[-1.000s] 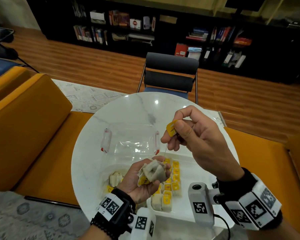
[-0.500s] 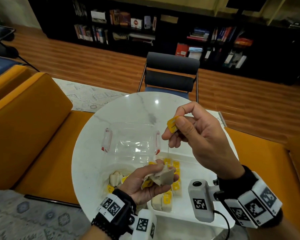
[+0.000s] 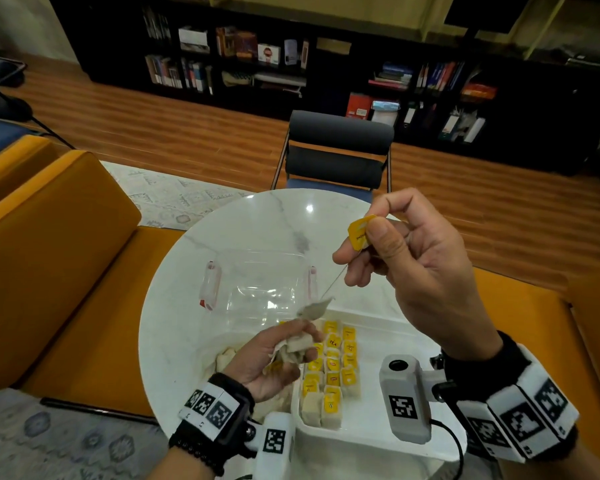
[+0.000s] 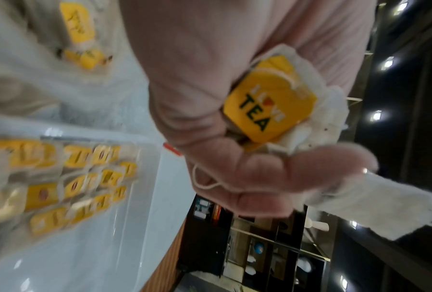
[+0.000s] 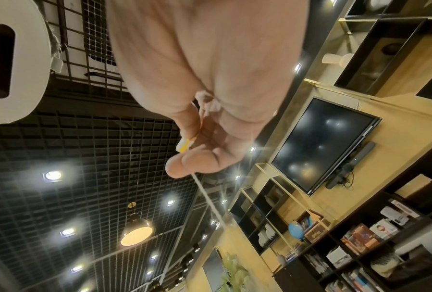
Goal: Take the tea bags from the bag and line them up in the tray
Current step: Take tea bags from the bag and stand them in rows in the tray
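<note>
Right hand point(image 3: 426, 271): thumb and forefinger pinch a yellow tag point(image 3: 360, 233), other fingers loosely curled. String point(image 3: 333, 282) runs taut toward 7 o'clock to one tea bag point(image 3: 314, 309) hanging in the air, clear of the left hand's bundle.

Left hand point(image 3: 274, 358): fingers curled round a clump of tea bags point(image 4: 292, 110); one tag reads TEA.

Below, at 5 o'clock from the left hand, the white tray point(image 3: 378, 441) holds rows of bags point(image 3: 331, 368), tags up, in its left part. Clear plastic bag point(image 3: 260, 289) lies at 12 o'clock from the tray on the round marble table point(image 3: 174, 323); a few loose bags point(image 3: 226, 355) at its near edge.

Step in hand, as I judge: separating one bag from the clump. Next move calls for lowering it beside the last row, tag upward, watching for string snags.
</note>
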{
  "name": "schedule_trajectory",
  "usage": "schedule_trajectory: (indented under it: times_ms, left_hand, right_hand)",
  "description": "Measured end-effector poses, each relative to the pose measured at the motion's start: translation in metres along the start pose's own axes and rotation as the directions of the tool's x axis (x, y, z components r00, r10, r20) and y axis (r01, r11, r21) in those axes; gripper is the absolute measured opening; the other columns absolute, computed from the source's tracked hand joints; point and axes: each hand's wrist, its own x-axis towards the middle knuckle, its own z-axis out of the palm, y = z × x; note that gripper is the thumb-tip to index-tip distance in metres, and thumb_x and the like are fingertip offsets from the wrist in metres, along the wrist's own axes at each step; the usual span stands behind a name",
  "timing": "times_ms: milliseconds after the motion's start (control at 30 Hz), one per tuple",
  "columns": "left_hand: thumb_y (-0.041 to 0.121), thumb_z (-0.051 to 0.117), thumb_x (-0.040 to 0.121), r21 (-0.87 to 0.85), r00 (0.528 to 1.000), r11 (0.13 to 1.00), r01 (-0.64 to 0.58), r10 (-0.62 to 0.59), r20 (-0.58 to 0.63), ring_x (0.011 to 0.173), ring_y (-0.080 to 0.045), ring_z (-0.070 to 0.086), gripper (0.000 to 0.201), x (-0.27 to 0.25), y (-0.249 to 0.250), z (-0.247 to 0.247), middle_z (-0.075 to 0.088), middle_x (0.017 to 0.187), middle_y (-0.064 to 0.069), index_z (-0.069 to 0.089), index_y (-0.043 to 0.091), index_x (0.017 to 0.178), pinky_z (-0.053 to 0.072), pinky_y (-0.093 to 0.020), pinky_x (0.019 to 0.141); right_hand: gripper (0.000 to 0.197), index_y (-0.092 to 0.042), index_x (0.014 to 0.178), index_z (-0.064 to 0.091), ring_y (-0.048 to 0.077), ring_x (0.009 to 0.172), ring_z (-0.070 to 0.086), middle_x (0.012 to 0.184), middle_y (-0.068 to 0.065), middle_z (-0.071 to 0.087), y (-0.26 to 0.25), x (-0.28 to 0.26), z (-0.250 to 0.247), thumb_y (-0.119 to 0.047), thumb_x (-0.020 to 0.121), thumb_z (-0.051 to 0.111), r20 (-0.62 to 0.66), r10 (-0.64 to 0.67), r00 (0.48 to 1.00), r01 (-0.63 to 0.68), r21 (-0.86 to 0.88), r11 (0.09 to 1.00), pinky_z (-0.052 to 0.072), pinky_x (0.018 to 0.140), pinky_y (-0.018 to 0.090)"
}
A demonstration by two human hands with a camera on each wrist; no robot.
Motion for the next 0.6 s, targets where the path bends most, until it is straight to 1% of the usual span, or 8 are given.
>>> schedule_trajectory:
  times_ms: [67, 133, 200, 267, 367, 467, 533, 600]
  left_hand:
    - [0.029, 0.092, 0.068, 0.076, 0.990, 0.992, -0.098, 0.104, -0.092, 0.053, -0.012, 0.055, 0.034, -0.002, 0.009, -0.002, 0.062, 0.081, -0.008, 0.071, 0.005, 0.079, 0.032, -0.014, 0.029]
    - [0.032, 0.079, 0.077, 0.208, 0.959, 0.958, -0.199, 0.234, -0.158, 0.049, -0.010, 0.049, 0.028, -0.006, 0.020, 0.001, 0.055, 0.078, -0.005, 0.064, 0.009, 0.081, 0.026, -0.014, 0.029]
    - [0.032, 0.079, 0.077, 0.323, 0.932, 0.902, -0.286, 0.340, -0.126, 0.050, -0.011, 0.043, 0.027, -0.011, 0.031, 0.006, 0.051, 0.078, -0.005, 0.067, 0.013, 0.092, 0.024, -0.013, 0.032]
    - [0.032, 0.087, 0.075, 0.460, 0.918, 0.819, -0.344, 0.397, -0.021, 0.051, -0.012, 0.039, 0.039, -0.016, 0.039, 0.014, 0.050, 0.076, -0.005, 0.072, 0.022, 0.110, 0.023, -0.015, 0.036]
    - [0.029, 0.090, 0.068, 0.743, 0.896, 0.565, -0.360, 0.431, 0.106, 0.049, -0.006, 0.045, 0.051, -0.020, 0.040, 0.040, 0.056, 0.074, -0.001, 0.073, 0.032, 0.116, 0.028, -0.019, 0.042]
    - [0.028, 0.090, 0.072, 0.888, 0.847, 0.263, -0.377, 0.487, 0.215, 0.058, 0.000, 0.057, 0.037, -0.006, 0.035, 0.056, 0.062, 0.069, 0.008, 0.077, 0.031, 0.107, 0.041, -0.014, 0.057]
    - [0.032, 0.087, 0.076, 0.910, 0.826, 0.170, -0.378, 0.505, 0.248, 0.058, 0.000, 0.057, 0.022, 0.000, 0.031, 0.059, 0.063, 0.063, 0.016, 0.079, 0.028, 0.096, 0.042, -0.016, 0.061]
    - [0.028, 0.081, 0.084, 0.918, 0.821, 0.131, -0.375, 0.506, 0.263, 0.055, 0.004, 0.055, 0.006, 0.004, 0.027, 0.058, 0.063, 0.059, 0.021, 0.078, 0.023, 0.083, 0.041, -0.015, 0.060]
  right_hand:
    - [0.007, -0.009, 0.099, 0.049, 0.026, 0.062, 0.067, 0.085, 0.015, 0.073, 0.004, 0.001, -0.002, -0.014, 0.100, 0.044, -0.031, 0.036, 0.999, -0.037, -0.028, 0.999, 0.053, 0.057, 0.029]
    - [0.004, -0.009, 0.099, 0.049, 0.027, 0.065, 0.068, 0.087, 0.015, 0.074, 0.007, 0.002, -0.003, -0.010, 0.101, 0.045, -0.049, 0.074, 0.996, -0.076, -0.046, 0.996, 0.054, 0.059, 0.030]
    - [0.005, -0.011, 0.099, 0.049, 0.026, 0.065, 0.069, 0.088, 0.013, 0.075, 0.008, 0.003, -0.004, -0.009, 0.102, 0.045, -0.068, 0.096, 0.993, -0.099, -0.056, 0.993, 0.054, 0.060, 0.030]
    - [0.004, -0.012, 0.100, 0.049, 0.026, 0.065, 0.069, 0.089, 0.013, 0.075, 0.008, 0.003, -0.005, -0.010, 0.101, 0.046, -0.086, 0.102, 0.991, -0.107, -0.053, 0.993, 0.054, 0.060, 0.030]
    - [0.003, -0.010, 0.102, 0.049, 0.026, 0.066, 0.069, 0.090, 0.013, 0.076, 0.007, 0.004, -0.007, -0.010, 0.101, 0.047, -0.100, 0.102, 0.990, -0.108, -0.056, 0.993, 0.055, 0.061, 0.030]
    - [0.007, -0.008, 0.107, 0.051, 0.026, 0.067, 0.069, 0.092, 0.012, 0.076, 0.006, 0.004, -0.009, -0.010, 0.102, 0.047, -0.116, 0.100, 0.988, -0.109, -0.074, 0.991, 0.055, 0.062, 0.030]
    - [0.010, -0.007, 0.110, 0.052, 0.024, 0.067, 0.069, 0.093, 0.010, 0.076, 0.005, 0.003, -0.011, -0.011, 0.102, 0.047, -0.136, 0.100, 0.986, -0.113, -0.088, 0.990, 0.055, 0.062, 0.028]
    - [0.011, -0.008, 0.110, 0.053, 0.022, 0.066, 0.068, 0.095, 0.008, 0.077, 0.005, 0.003, -0.015, -0.012, 0.102, 0.048, -0.160, 0.090, 0.983, -0.107, -0.101, 0.989, 0.054, 0.061, 0.027]
